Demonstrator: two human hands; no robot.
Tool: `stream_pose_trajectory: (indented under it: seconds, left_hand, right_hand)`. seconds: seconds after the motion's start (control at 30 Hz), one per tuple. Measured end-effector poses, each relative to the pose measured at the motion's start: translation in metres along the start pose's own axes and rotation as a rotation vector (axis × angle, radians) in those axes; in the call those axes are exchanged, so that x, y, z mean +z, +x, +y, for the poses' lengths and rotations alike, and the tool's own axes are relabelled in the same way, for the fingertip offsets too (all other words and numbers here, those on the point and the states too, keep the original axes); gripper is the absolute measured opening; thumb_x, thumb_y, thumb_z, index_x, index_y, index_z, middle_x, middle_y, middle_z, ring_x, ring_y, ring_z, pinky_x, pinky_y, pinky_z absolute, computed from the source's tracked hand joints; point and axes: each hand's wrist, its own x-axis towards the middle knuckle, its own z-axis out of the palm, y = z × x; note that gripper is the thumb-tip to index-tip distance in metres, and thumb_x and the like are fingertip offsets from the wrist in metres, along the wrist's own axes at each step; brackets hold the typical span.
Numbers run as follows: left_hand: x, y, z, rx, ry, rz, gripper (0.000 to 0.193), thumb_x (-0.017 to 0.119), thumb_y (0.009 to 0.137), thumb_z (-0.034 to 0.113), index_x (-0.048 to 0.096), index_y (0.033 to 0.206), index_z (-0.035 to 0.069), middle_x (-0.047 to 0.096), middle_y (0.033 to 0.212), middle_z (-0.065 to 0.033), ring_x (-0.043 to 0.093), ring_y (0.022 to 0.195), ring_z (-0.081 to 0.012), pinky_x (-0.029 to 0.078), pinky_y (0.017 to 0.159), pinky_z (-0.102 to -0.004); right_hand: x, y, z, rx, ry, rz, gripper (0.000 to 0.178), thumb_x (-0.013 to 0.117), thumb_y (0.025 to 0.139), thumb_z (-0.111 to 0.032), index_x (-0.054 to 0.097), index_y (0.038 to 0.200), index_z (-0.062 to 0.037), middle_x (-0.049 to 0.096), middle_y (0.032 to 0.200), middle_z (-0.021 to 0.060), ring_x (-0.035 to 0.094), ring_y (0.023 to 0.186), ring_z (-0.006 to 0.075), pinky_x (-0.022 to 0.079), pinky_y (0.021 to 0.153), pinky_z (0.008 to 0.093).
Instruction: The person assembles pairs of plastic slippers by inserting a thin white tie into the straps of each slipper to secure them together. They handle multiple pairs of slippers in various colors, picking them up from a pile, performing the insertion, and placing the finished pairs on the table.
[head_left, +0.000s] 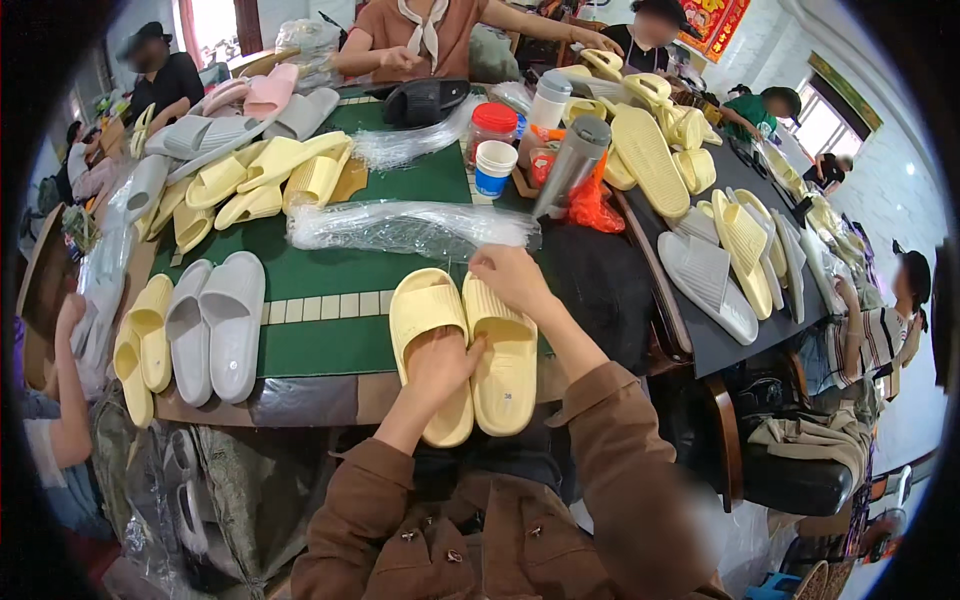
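**Yellow slippers beneath two hands**

We see a matching pair in pale yellow, set side by side under the hands, toes pointing away and heels at the near edge of the green table. Each bears one broad strap; ridges line that of the right slipper, whose heel carries a small dark mark. The left hand reaches under the strap of the left slipper, thumb outside, while the right hand bends over the other's toe, fingers curled. With fingertips partly hidden, we cannot tell whether either hand pinches anything. Just beyond both hands lies a clear plastic bundle; left of the left hand rest grey slippers.
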Motion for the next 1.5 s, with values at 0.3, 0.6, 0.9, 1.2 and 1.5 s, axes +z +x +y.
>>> stream_pose_trajectory:
  seconds: [0.3, 0.6, 0.9, 1.2, 1.5]
  left_hand:
    - [0.011, 0.001, -0.008, 0.131, -0.003, 0.157, 0.055, 0.054, 0.092, 0.04, 0.058, 0.109, -0.012, 0.063, 0.103, -0.028, 0.063, 0.091, -0.0386, 0.05, 0.081, -0.0448]
    - [-0.009, -0.006, 0.006, 0.079, 0.012, 0.082, 0.057, 0.06, 0.088, 0.042, 0.059, 0.104, -0.012, 0.062, 0.104, -0.0265, 0.063, 0.094, -0.0353, 0.051, 0.078, -0.0432]
    - [-0.064, -0.028, 0.035, 0.197, -0.005, 0.276, 0.023, 0.064, 0.085, 0.021, 0.061, 0.098, 0.002, 0.065, 0.094, -0.0147, 0.064, 0.085, -0.0344, 0.051, 0.074, -0.0428]
    - [-0.048, 0.078, -0.011, 0.226, -0.334, 0.248, 0.022, 0.063, 0.085, 0.013, 0.059, 0.102, 0.0, 0.069, 0.087, -0.0172, 0.067, 0.081, -0.0337, 0.052, 0.074, -0.039]
    - [-0.043, 0.07, -0.006, 0.24, -0.464, 0.348, 0.013, 0.063, 0.087, 0.01, 0.061, 0.093, -0.001, 0.065, 0.072, -0.0134, 0.063, 0.065, -0.02, 0.049, 0.062, -0.0317]
  right_hand:
    - [0.031, 0.026, 0.001, -0.085, 0.203, -0.036, 0.021, 0.056, 0.087, -0.015, 0.069, 0.093, -0.0004, 0.068, 0.087, 0.019, 0.067, 0.081, 0.0298, 0.051, 0.071, 0.0382]
    - [0.012, 0.011, -0.009, -0.108, 0.283, -0.005, 0.019, 0.054, 0.088, -0.013, 0.065, 0.088, 0.0019, 0.066, 0.083, 0.0181, 0.064, 0.078, 0.0327, 0.049, 0.071, 0.038]
    - [0.01, 0.001, 0.004, -0.122, 0.352, 0.059, 0.023, 0.047, 0.094, -0.016, 0.06, 0.09, 0.003, 0.065, 0.08, 0.0152, 0.064, 0.075, 0.028, 0.049, 0.069, 0.0369]
    - [0.011, 0.0, -0.003, -0.061, 0.547, 0.004, 0.027, 0.049, 0.098, -0.021, 0.061, 0.091, 0.0021, 0.064, 0.078, 0.0083, 0.059, 0.073, 0.0136, 0.048, 0.069, 0.0296]
    - [0.008, -0.007, 0.003, 0.057, 0.832, -0.037, 0.031, 0.046, 0.098, -0.024, 0.066, 0.092, -0.0006, 0.06, 0.079, 0.0012, 0.052, 0.07, 0.0076, 0.043, 0.064, 0.0227]
